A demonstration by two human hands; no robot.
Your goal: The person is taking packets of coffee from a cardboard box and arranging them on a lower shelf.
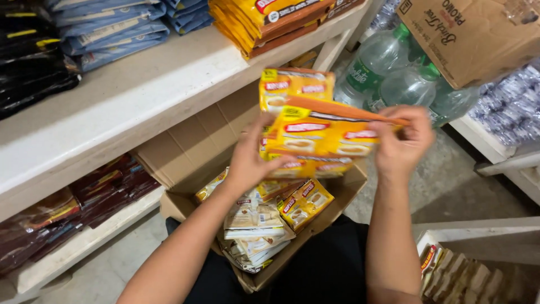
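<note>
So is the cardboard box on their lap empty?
No, the open cardboard box still has many small sachet packs lying inside it, beneath the yellow packets both hands hold.

The white shelf (140,90) carries blue packets (112,28), black packets (31,62) and yellow-orange packs (270,19) (all stacked flat).

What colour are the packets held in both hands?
Yellow and orange packets, seen clearest in the head view.

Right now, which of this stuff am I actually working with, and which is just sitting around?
In hand:
left hand and right hand, gripping the yellow-orange sachet packs
open cardboard box of more sachets on the lap

Lying about:
blue packets on the shelf
water bottles
brown carton
</note>
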